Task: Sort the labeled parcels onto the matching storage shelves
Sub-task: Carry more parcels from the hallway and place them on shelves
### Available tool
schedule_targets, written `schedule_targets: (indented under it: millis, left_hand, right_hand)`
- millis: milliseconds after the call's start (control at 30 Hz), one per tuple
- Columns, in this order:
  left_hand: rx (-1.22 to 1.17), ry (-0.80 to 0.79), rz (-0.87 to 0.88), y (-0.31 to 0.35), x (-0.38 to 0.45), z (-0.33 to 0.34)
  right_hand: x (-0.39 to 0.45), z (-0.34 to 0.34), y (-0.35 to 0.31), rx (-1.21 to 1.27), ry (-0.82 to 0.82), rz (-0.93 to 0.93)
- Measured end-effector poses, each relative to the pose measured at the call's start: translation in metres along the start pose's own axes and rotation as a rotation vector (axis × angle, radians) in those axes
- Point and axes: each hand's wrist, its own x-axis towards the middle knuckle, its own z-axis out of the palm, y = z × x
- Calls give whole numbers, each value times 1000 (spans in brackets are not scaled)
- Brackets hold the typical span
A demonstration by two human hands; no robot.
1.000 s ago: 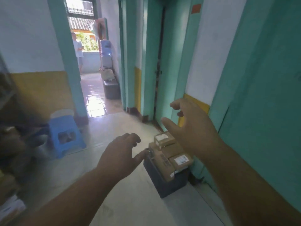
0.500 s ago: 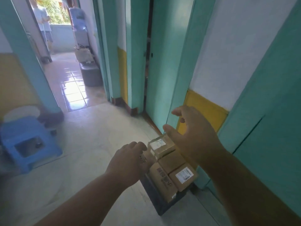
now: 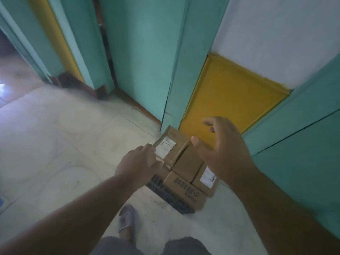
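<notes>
Several brown cardboard parcels are stacked on a dark crate [image 3: 171,199] on the floor against the wall. The top parcel [image 3: 173,144] carries a white label and lies tilted. A plain parcel [image 3: 187,164] and another labeled parcel [image 3: 207,179] sit to its right, above a larger printed box [image 3: 185,192]. My left hand [image 3: 139,162] reaches the top parcel's left edge, fingertips at its label. My right hand [image 3: 220,150] hovers open above the parcels' right side, fingers spread, holding nothing.
A teal door frame [image 3: 176,74] and a yellow wall panel [image 3: 230,94] rise right behind the stack. A teal door [image 3: 303,153] stands at the right. Pale floor [image 3: 64,144] spreads left. My sandaled foot [image 3: 126,221] is just short of the crate.
I have stepped closer and tilted my view down; the doorway and blue stool have left the frame. Both hands have dropped toward the parcels, the left now touching the top one.
</notes>
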Motion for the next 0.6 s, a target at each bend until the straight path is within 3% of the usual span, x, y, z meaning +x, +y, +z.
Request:
schedule_targets:
  millis: [167,400,600]
  left_hand:
    - [5,-163,-53,-40,81,30]
    - [-65,-306,-223,-101,178,127]
    - [-225,-316,-416,-138,238,194]
  right_hand:
    - [48,66,34,-54,-60,140]
    - [104,206,117,-49,-163,288]
    - [141,302,192,-76,-290,461]
